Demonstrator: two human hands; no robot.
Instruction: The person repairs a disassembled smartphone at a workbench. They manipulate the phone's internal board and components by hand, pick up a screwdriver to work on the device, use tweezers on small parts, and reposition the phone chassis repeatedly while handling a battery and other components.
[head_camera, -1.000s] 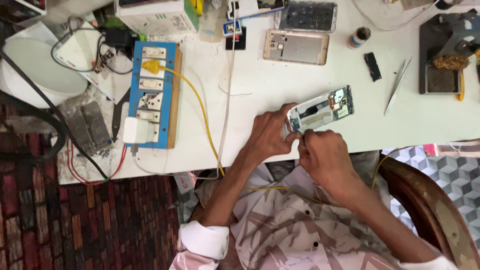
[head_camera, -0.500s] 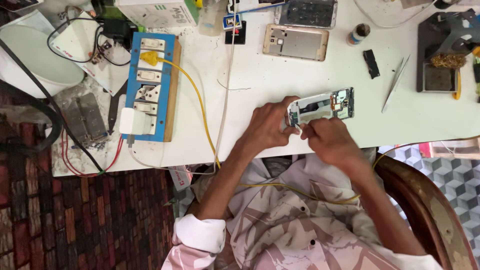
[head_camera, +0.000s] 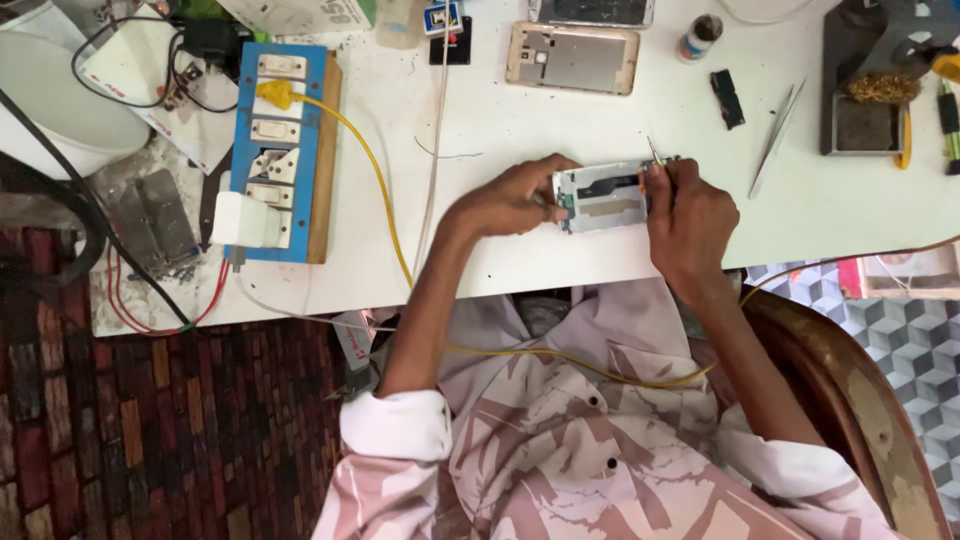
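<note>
Left hand (head_camera: 510, 200) grips the opened phone frame (head_camera: 603, 196) at its left end, near the white table's (head_camera: 520, 110) front edge. Right hand (head_camera: 688, 215) is closed around a thin pointed tool (head_camera: 655, 153) at the frame's right end.

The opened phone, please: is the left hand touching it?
Touching: the head view shows the left hand gripping the opened phone at its left end.

Opened phone (head_camera: 603, 197) on table (head_camera: 500, 120) between hands; switchboard (head_camera: 285, 150) far left; tweezers (head_camera: 776, 138) right; back cover (head_camera: 572, 58) behind
</note>
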